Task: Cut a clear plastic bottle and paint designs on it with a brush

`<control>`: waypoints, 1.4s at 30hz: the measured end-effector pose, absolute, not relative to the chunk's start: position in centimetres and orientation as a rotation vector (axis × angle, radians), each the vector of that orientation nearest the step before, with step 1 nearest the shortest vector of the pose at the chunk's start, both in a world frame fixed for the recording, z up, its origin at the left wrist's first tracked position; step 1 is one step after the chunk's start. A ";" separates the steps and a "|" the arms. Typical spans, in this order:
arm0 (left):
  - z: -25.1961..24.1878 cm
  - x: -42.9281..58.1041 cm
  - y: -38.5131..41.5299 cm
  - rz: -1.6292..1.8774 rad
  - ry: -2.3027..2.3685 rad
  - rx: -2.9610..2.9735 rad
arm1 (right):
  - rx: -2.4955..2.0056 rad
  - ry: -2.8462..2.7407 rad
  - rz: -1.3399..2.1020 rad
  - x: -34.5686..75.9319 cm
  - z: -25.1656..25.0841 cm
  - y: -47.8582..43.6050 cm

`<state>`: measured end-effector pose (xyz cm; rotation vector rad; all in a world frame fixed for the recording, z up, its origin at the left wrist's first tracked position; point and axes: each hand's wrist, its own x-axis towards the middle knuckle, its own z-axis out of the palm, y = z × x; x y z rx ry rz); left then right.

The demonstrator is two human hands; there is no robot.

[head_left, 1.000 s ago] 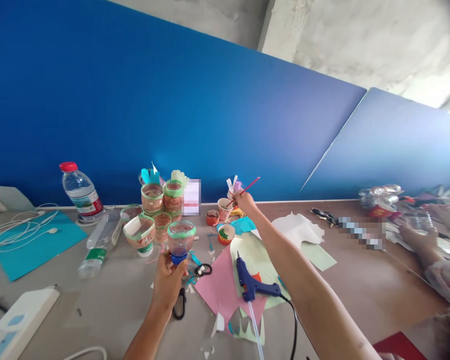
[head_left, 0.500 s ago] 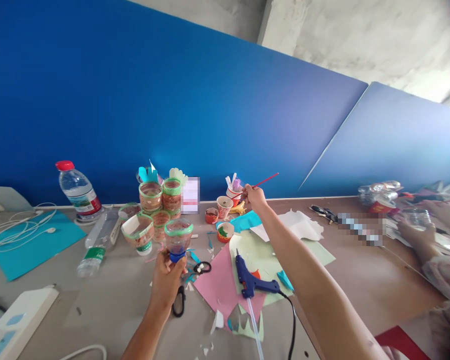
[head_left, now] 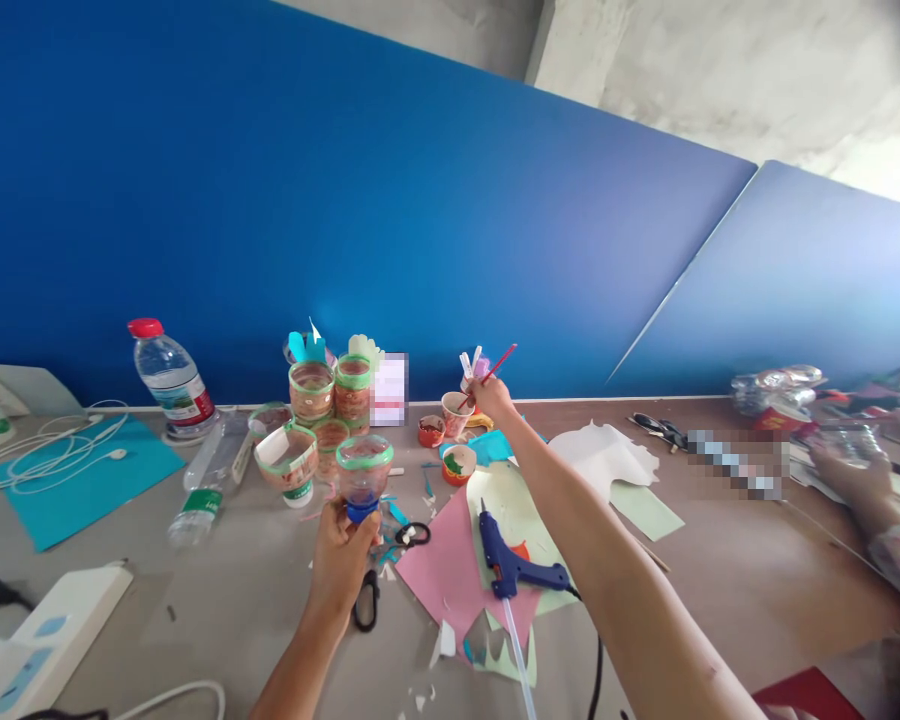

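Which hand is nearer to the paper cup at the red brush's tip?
Right. The right hand, with the red brush, is just right of the paper cup. The left hand is farther away, front-left of it, holding a green-rimmed cup.

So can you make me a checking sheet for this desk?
Surface: desk, with paper scraps.
Things in use: green-rimmed cup, red stick, paper cup.
Clutter: glue gun on coloured paper; bottle on its side.
Hands: left hand grips the green-rimmed cup low down; right hand holds the red stick, tip at the paper cup.
Cables: white earphones over blue sheet; black cord by the glue gun.
Surroundings: blue partition; another person's hand.
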<state>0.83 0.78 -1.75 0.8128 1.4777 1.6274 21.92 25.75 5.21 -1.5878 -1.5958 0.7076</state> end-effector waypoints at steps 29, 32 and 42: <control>-1.3 1.0 0.4 1.666 1.377 0.835 | -1.399 -1.907 1.155 20.8 7.8 12.8; -1.1 1.0 0.4 1.686 1.351 0.820 | -1.167 -2.065 1.066 17.9 6.8 9.9; -1.5 0.9 0.6 1.728 1.341 0.813 | -1.117 -1.512 1.001 18.1 4.9 3.8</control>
